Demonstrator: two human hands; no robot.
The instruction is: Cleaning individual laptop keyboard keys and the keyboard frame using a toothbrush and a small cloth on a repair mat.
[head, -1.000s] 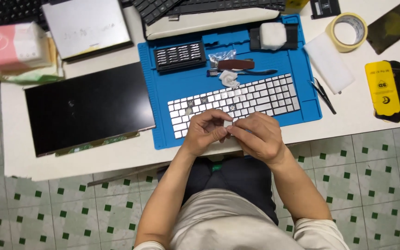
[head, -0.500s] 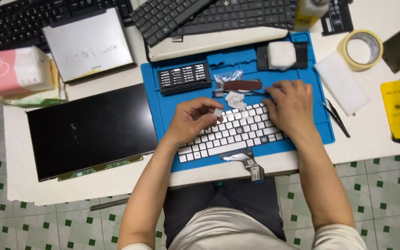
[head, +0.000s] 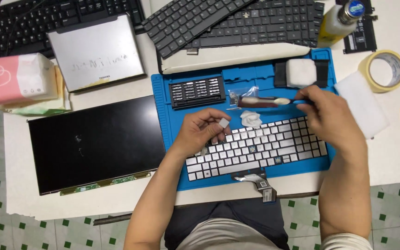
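On the blue mat (head: 172, 176), left hand (head: 202, 132) fingers pinch a keycap (head: 223, 123); right hand (head: 332, 115) seemingly grips a brush (head: 267, 101).

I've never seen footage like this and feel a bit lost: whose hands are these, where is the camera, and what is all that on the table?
There is no machine here: the camera sits on a person's head and looks down at their own two bare hands.

On the white table lies a blue rubber work mat, and on it a white laptop keyboard taken out of its case. The left hand holds one small white keycap in its fingertips. The right hand grips a thin brush-like tool that points left, above the keyboard.

Around them: a black tray of screwdriver bits, a crumpled white wipe, a bare black laptop screen panel, black spare keyboards, a roll of beige tape and a pink tissue pack.
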